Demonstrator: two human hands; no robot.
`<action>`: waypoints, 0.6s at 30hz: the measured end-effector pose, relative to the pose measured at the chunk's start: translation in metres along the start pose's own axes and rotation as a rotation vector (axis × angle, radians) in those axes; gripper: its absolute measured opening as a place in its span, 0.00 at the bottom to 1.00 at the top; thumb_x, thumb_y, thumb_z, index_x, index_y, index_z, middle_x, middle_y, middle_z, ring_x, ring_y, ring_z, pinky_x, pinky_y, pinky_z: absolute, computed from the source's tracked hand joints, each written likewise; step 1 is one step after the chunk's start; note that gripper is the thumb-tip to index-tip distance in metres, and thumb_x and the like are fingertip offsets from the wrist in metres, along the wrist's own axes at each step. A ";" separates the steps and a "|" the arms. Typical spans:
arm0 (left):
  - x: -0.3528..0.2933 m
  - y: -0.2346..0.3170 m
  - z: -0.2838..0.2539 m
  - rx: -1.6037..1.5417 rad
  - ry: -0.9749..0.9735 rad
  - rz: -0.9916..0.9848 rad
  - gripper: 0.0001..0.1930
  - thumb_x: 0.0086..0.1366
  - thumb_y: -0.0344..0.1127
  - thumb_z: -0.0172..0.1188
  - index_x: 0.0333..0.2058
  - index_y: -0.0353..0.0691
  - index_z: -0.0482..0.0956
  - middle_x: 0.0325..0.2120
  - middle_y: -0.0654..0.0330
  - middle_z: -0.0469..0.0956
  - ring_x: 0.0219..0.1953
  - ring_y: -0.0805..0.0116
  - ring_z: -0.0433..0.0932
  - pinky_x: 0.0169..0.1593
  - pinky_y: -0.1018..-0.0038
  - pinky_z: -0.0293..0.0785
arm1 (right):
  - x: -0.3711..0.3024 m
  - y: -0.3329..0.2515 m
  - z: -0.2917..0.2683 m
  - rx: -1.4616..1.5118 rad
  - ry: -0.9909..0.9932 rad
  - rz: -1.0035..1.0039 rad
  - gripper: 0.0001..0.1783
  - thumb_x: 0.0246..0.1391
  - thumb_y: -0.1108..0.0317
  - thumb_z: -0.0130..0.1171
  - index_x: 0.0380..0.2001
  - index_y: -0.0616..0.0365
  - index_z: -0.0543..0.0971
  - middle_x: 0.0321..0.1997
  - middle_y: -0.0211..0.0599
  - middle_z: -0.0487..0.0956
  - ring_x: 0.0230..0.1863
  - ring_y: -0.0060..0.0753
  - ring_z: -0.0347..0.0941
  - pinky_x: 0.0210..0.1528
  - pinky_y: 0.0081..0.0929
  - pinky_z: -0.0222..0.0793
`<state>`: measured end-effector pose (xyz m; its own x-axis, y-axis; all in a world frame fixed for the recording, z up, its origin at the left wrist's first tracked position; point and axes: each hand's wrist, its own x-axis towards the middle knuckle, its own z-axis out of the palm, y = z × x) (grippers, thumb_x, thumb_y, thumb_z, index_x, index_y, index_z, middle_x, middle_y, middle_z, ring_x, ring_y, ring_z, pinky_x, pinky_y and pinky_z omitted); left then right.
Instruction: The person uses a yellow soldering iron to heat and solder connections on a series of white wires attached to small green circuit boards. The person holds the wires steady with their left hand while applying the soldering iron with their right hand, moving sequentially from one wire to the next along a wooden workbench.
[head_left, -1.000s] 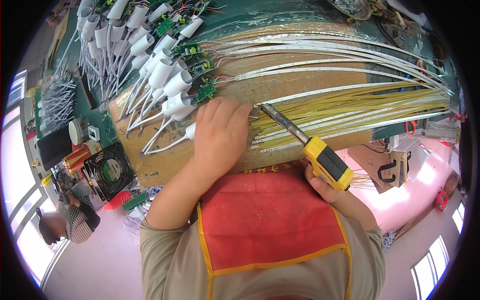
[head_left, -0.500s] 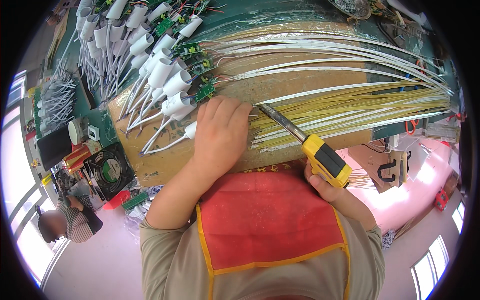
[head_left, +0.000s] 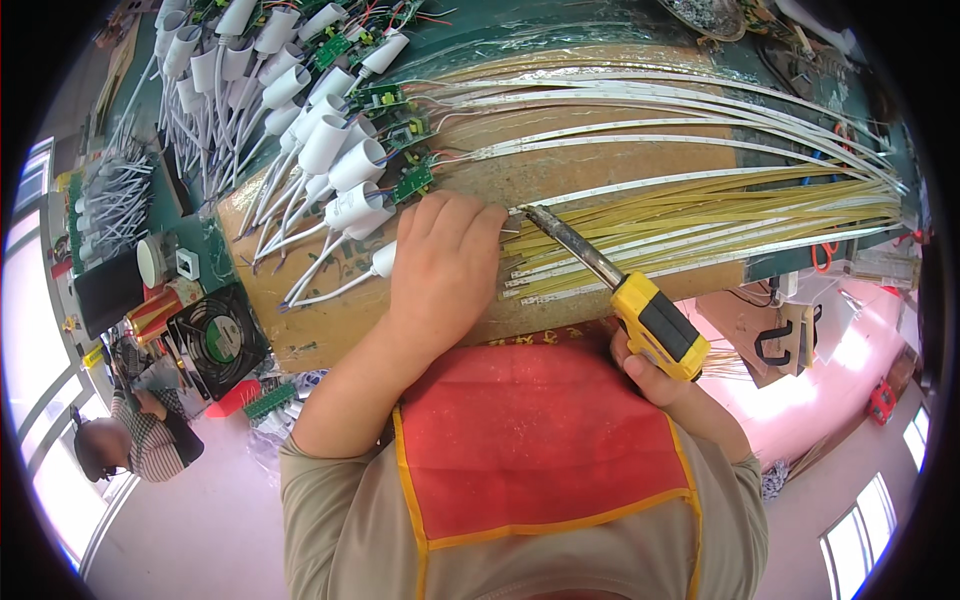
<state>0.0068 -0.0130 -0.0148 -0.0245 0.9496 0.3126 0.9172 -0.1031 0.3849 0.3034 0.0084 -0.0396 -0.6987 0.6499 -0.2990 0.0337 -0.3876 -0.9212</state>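
My left hand (head_left: 447,265) is closed at the left ends of the LED strips, palm down; what its fingertips pinch is hidden. From under its left side pokes a white plastic tube (head_left: 383,261). My right hand (head_left: 645,370) grips a yellow and black soldering gun (head_left: 660,325), its metal barrel angled up and left. The tip rests by my left fingertips, at the end of a white LED strip (head_left: 620,186); contact cannot be made out. Below that strip fans a bundle of yellow-backed strips (head_left: 650,222). A green circuit board (head_left: 412,181) sits just above my left hand.
White tubes with cables (head_left: 325,145) crowd the upper left of the brown work board (head_left: 320,325). Wired white strips (head_left: 640,97) stretch across the far side. A black fan (head_left: 215,342) stands left, with another person (head_left: 150,435) beyond. A metal dish (head_left: 708,15) lies far right.
The soldering gun and its tip have shifted slightly right along the strip end. My left hand has moved very slightly right and otherwise keeps its pose.
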 end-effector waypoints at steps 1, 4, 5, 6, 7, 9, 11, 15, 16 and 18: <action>-0.001 0.000 0.000 -0.001 0.004 -0.001 0.14 0.50 0.22 0.61 0.38 0.38 0.79 0.34 0.57 0.76 0.40 0.55 0.75 0.44 0.63 0.70 | 0.000 0.000 0.000 0.005 -0.001 -0.001 0.18 0.52 0.69 0.65 0.42 0.64 0.71 0.29 0.31 0.73 0.28 0.22 0.68 0.31 0.22 0.64; -0.001 -0.001 0.001 -0.014 0.012 0.000 0.14 0.50 0.22 0.61 0.38 0.38 0.78 0.34 0.57 0.76 0.40 0.55 0.75 0.44 0.63 0.70 | -0.001 -0.006 0.000 -0.035 0.000 0.011 0.18 0.51 0.70 0.64 0.43 0.64 0.71 0.29 0.31 0.73 0.28 0.22 0.68 0.31 0.22 0.64; 0.000 -0.002 0.000 -0.020 0.013 0.000 0.14 0.50 0.22 0.61 0.38 0.38 0.78 0.34 0.57 0.76 0.40 0.55 0.75 0.44 0.63 0.70 | -0.002 -0.007 0.001 -0.030 0.005 0.013 0.19 0.51 0.70 0.64 0.44 0.65 0.71 0.30 0.31 0.73 0.28 0.22 0.68 0.31 0.22 0.64; 0.000 -0.001 0.000 -0.015 0.010 0.000 0.14 0.50 0.22 0.61 0.38 0.38 0.78 0.34 0.57 0.76 0.40 0.55 0.75 0.44 0.63 0.71 | -0.002 -0.006 0.000 -0.015 0.004 0.012 0.19 0.51 0.71 0.64 0.44 0.65 0.71 0.30 0.31 0.73 0.29 0.22 0.68 0.31 0.21 0.64; 0.000 -0.001 0.001 -0.007 0.009 0.001 0.14 0.50 0.22 0.61 0.38 0.38 0.78 0.34 0.57 0.76 0.40 0.55 0.75 0.44 0.63 0.71 | -0.003 -0.004 -0.001 0.000 0.002 0.010 0.19 0.51 0.71 0.64 0.45 0.65 0.71 0.30 0.31 0.73 0.29 0.22 0.68 0.31 0.21 0.64; 0.000 0.001 0.002 0.011 0.008 0.003 0.14 0.50 0.22 0.61 0.38 0.38 0.78 0.34 0.57 0.76 0.39 0.55 0.75 0.44 0.63 0.71 | -0.003 0.001 -0.006 -0.018 -0.031 0.004 0.20 0.51 0.71 0.64 0.45 0.65 0.71 0.30 0.31 0.73 0.29 0.22 0.68 0.32 0.21 0.65; 0.000 -0.001 0.001 -0.007 0.015 -0.009 0.14 0.50 0.22 0.62 0.38 0.38 0.78 0.34 0.57 0.76 0.39 0.55 0.75 0.44 0.62 0.71 | -0.003 -0.005 -0.005 -0.050 -0.042 0.020 0.20 0.51 0.71 0.65 0.46 0.65 0.72 0.31 0.31 0.73 0.30 0.22 0.68 0.33 0.21 0.65; 0.001 0.000 0.002 -0.006 0.025 -0.008 0.13 0.50 0.22 0.61 0.37 0.38 0.79 0.34 0.56 0.76 0.39 0.55 0.75 0.44 0.62 0.71 | -0.003 -0.009 -0.005 -0.121 -0.039 0.025 0.20 0.51 0.70 0.65 0.46 0.65 0.72 0.32 0.31 0.73 0.31 0.22 0.68 0.35 0.22 0.65; 0.001 0.000 0.001 -0.010 0.022 -0.008 0.13 0.50 0.22 0.61 0.37 0.38 0.79 0.34 0.56 0.76 0.39 0.54 0.75 0.44 0.62 0.71 | -0.004 -0.010 -0.005 -0.155 -0.036 0.025 0.20 0.51 0.70 0.65 0.46 0.64 0.72 0.33 0.31 0.73 0.31 0.22 0.68 0.35 0.22 0.65; 0.002 0.001 0.001 -0.010 0.014 -0.010 0.13 0.50 0.22 0.61 0.36 0.38 0.79 0.34 0.56 0.76 0.39 0.54 0.75 0.44 0.62 0.71 | -0.003 -0.011 -0.004 -0.138 -0.020 0.026 0.20 0.51 0.70 0.65 0.45 0.64 0.73 0.33 0.31 0.73 0.31 0.22 0.68 0.35 0.22 0.65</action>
<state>0.0076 -0.0111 -0.0146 -0.0395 0.9464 0.3206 0.9130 -0.0963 0.3965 0.3077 0.0130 -0.0295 -0.7105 0.6270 -0.3195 0.1493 -0.3094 -0.9391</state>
